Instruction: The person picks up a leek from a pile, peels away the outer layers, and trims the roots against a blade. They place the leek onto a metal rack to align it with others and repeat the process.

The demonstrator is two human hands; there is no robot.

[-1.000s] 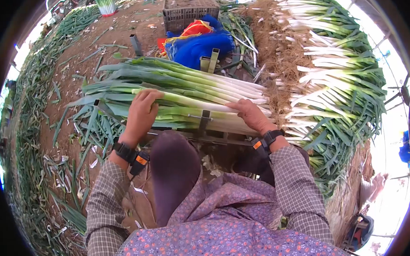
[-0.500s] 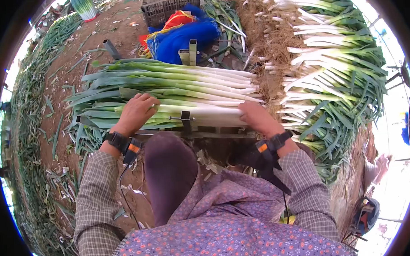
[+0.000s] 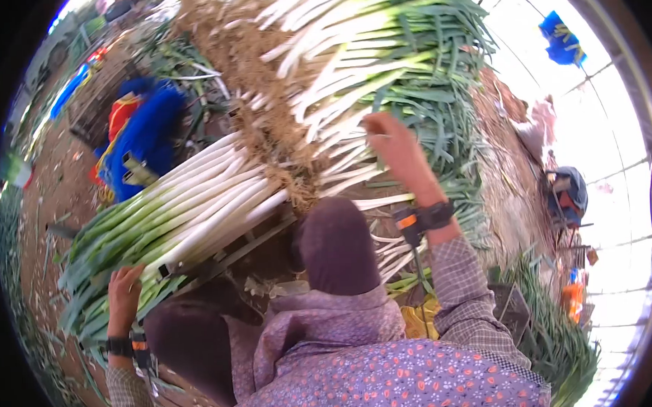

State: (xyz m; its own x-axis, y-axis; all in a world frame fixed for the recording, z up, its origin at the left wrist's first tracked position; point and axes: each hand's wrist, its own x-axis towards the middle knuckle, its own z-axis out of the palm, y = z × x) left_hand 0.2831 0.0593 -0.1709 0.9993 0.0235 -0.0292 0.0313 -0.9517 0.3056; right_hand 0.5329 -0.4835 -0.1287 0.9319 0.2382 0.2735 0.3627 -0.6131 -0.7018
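Note:
Leeks with white shafts and green leaves lie side by side in a bundle [image 3: 189, 197] on a low metal frame [image 3: 252, 245] at the left. My left hand [image 3: 125, 293] is at the leafy end of this bundle, fingers bent round a leek at its near edge. A larger pile of leeks [image 3: 364, 66] lies at the right, roots facing the bundle. Above that pile, my right hand [image 3: 397, 151] reaches out, fingers loosely bent and apart, near the white shafts. I see nothing held in it.
Blue netting [image 3: 144, 131] and a dark crate [image 3: 100, 104] are behind the frame. Metal posts [image 3: 138, 170] rise beside the bundle. My knees [image 3: 338, 246] are close to the frame. More green leaves [image 3: 549, 332] lie at the lower right, near a dark crate.
My view has turned right. My right hand has left the bundle's white end and moved over the pile. My left hand remains at the leafy end.

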